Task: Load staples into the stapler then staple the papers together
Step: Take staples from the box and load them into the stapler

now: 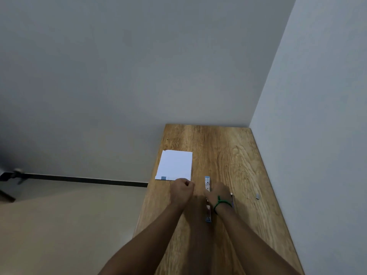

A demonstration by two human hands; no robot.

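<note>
Resting on the opened stapler (207, 183), the right hand (219, 193) grips it; the clenched left hand (182, 188) touches the papers (175, 164).

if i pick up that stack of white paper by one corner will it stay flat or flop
The white paper lies flat and looks thin on the wooden table, so it would probably droop from a single corner. The sheets may also fan or slide apart, since whether they are fastened cannot be told. It likely weighs little, and a push might skid it across the smooth-looking wood.
</note>
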